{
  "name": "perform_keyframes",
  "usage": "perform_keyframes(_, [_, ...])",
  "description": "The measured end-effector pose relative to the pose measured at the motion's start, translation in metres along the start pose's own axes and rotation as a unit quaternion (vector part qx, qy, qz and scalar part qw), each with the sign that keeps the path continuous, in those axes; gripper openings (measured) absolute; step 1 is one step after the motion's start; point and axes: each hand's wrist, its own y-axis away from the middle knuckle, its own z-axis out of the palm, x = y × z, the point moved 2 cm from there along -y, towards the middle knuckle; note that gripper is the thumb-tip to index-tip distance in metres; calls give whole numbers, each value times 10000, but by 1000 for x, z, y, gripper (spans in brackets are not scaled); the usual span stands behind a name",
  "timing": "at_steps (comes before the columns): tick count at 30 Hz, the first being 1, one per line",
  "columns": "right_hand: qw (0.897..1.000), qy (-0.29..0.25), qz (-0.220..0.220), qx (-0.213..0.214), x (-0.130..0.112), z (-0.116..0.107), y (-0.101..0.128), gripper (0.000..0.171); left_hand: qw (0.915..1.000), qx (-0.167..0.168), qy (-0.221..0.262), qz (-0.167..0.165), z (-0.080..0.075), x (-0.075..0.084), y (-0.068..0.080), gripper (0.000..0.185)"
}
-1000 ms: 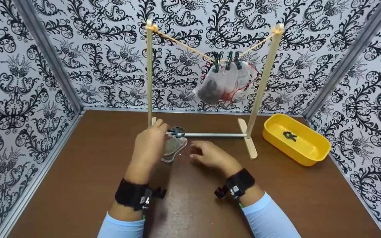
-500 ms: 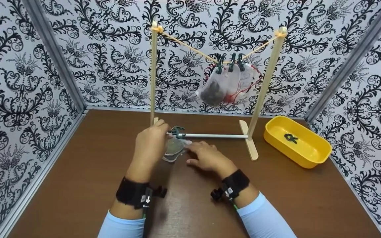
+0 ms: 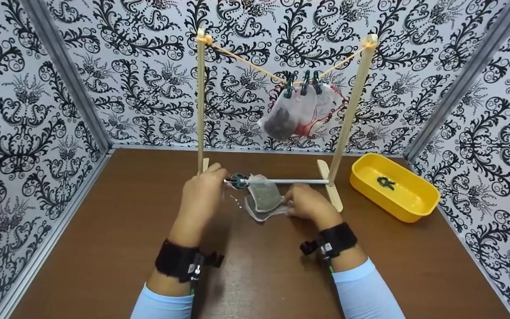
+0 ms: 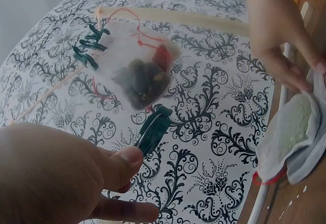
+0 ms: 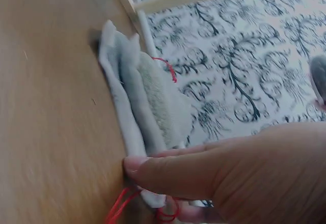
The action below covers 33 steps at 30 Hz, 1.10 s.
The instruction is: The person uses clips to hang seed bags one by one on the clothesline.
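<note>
My left hand (image 3: 202, 192) pinches a dark green clip (image 4: 154, 131) between thumb and fingers, just above the white rod at the stand's left foot. With thumb and fingers my right hand (image 3: 311, 203) grips the edge of a pale mesh drawstring bag (image 5: 121, 107). A second mesh bag (image 3: 265, 194), with greenish filling, leans on it and overlaps the rod. Red drawstrings (image 5: 122, 203) hang by the right fingertips. Above, dark green clips (image 4: 90, 46) hold several mesh bags (image 3: 281, 122) on a sagging cord (image 3: 246, 61).
A wooden stand with two posts (image 3: 353, 106) and a white rod (image 3: 301, 181) low between them stands near the patterned back wall (image 3: 148, 84). To the right, a yellow tray (image 3: 361, 188) contains a dark clip (image 3: 386, 182). White specks lie on the brown table (image 3: 117, 239).
My right hand has reached the mesh bags, gripped one, and both have shifted right along the rod. My left hand stays in nearly the same place with the clip.
</note>
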Motion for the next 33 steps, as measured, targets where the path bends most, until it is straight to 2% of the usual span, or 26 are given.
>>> perform_keyframes(5, [9994, -339, -13, -40, 9, 0, 0, 18, 9999, -78, 55, -70, 0, 0, 1, 13])
perform_keyframes(11, [9914, -1287, 85, 201, 16, 2, 1, 26, 9998, -38, 182, -80, 1, 1, 1, 12])
perform_keyframes(13, [9842, -1743, 14, 301, 17, -1, -1, 21, 9997, -36, 200, -105, 0, 1, 1, 11])
perform_keyframes(16, [9709, -2306, 170, 616, 17, -10, -4, 8, 9997, -31, 189, -136, -3, 1, 1, 12])
perform_keyframes(19, [9550, -2644, 394, 1281, 13, -22, -4, 10, 9997, -21, 176, -161, -5, 2, 1, 13])
perform_keyframes(21, [9456, -2662, 531, 1794, 10, -30, -2, 15, 9997, -11, 176, -171, -5, 2, 1, 12])
perform_keyframes(26, [9267, -2363, 507, 2878, 0, -55, 11, 23, 9997, 43, 159, -155, -6, 4, 1, 14])
perform_keyframes(30, [9156, -1960, 440, 3484, -3, -75, 25, 27, 9998, 124, 131, -126, -7, 5, 1, 15])
perform_keyframes(33, [9096, -1702, 378, 3770, -4, -88, 34, 28, 9997, 207, 92, -94, -7, 7, 2, 17])
